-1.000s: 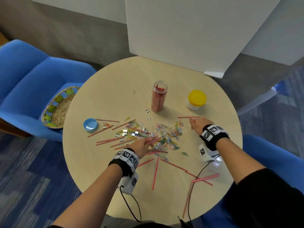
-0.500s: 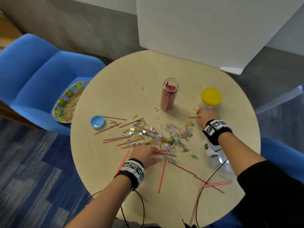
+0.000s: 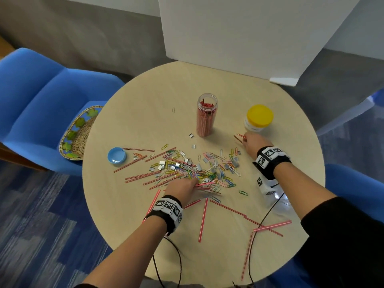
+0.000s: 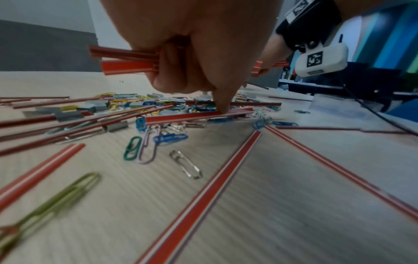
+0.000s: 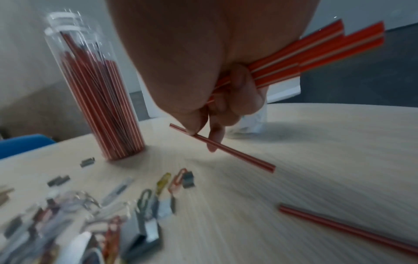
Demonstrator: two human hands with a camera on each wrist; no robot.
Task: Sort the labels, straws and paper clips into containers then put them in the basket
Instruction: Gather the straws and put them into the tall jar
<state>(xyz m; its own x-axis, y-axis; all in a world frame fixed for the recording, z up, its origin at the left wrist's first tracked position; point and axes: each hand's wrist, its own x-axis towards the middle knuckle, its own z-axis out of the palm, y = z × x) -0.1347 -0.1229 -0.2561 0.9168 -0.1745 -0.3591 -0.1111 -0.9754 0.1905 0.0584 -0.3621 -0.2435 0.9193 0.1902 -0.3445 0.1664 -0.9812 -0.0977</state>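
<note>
The round, pale wood counter (image 3: 145, 100) is scattered with thin red-and-white striped straws (image 3: 203, 220) and bright wire paper clips (image 3: 220, 173) in the middle of the frame. The left hand (image 3: 182, 189) is curled around a bunch of straws, one finger pressing another straw. The right hand (image 3: 252, 143), right of center, grips several straws and pinches one more. The tall clear jar (image 3: 206, 118) is packed with straws. The woven basket (image 3: 76, 135) rests on a blue chair (image 3: 41, 104) at left.

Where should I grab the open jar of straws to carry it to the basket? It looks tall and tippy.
Wrap a hand round the middle of the clear jar, coming from the near right side. It stands upright, tall and narrow, with no lid, so a mid-body grip would likely keep it level. The right hand already grips straws, so empty it first.
</note>
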